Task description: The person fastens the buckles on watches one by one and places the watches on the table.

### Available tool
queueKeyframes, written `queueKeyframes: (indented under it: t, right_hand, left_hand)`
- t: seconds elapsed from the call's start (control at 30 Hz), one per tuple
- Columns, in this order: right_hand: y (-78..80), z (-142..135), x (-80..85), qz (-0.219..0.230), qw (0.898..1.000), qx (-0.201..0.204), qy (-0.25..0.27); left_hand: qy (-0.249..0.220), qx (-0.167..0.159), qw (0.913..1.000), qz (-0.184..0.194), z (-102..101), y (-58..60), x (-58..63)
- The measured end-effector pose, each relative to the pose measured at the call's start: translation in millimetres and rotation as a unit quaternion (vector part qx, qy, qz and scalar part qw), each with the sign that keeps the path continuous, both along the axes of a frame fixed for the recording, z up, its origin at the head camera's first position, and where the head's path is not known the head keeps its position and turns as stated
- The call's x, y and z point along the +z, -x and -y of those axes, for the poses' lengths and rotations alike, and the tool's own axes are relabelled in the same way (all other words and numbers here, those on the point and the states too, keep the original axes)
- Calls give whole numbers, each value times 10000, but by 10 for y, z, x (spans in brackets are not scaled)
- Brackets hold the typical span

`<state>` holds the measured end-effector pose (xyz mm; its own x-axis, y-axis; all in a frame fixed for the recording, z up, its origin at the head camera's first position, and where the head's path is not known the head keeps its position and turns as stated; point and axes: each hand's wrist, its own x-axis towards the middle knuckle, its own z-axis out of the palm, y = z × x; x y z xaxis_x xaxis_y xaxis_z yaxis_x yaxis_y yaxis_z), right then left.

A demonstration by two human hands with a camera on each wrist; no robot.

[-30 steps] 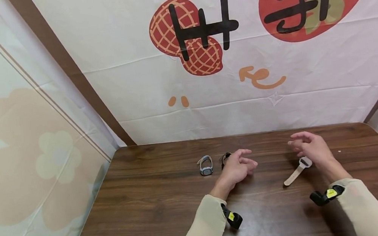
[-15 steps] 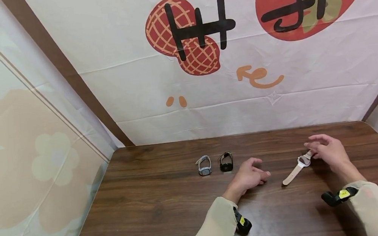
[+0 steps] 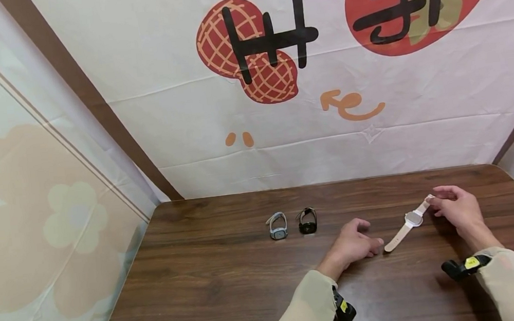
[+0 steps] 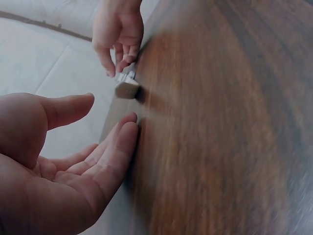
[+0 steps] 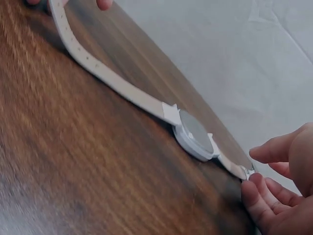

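A wristwatch (image 3: pixel 414 218) with a white case and a pale beige strap lies stretched out slantwise on the table. My right hand (image 3: pixel 462 213) is at its buckle end; in the right wrist view the fingertips (image 5: pixel 250 192) touch the buckle (image 5: pixel 249 171), while the thumb stands apart from them. Just left of the strap's free end is my left hand (image 3: pixel 352 244), thumb and fingers spread with a gap between them. In the left wrist view that strap end (image 4: pixel 127 89) sits beyond these fingers, and nothing is between them.
A light blue watch (image 3: pixel 278 227) and a black watch (image 3: pixel 307 222) stand side by side left of the hands, their straps looped. The brown wooden table (image 3: pixel 213 283) ends at a printed fabric wall (image 3: pixel 179 121) behind.
My left hand has moved right, away from the black watch, to the beige strap's free end. My right hand has shifted right from over the watch case to the buckle, uncovering the watch.
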<state>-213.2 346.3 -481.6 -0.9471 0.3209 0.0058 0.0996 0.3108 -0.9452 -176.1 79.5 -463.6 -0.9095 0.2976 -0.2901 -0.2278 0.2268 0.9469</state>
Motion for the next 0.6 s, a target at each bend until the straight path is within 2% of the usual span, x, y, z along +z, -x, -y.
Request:
queueKeyframes:
  t: [0.13, 0.43, 0.6]
  right_hand:
    - [7, -8, -37, 106, 9999, -79, -61]
    - [24, -35, -96, 41, 9997, -215, 115]
    - [32, -17, -103, 161, 9993, -256, -234]
  left_hand:
    - [98, -12, 9999, -138, -55, -40, -3]
    - [1152, 47, 9913, -629, -130, -85, 25]
    - [1559, 56, 9846, -784, -184, -126, 26]
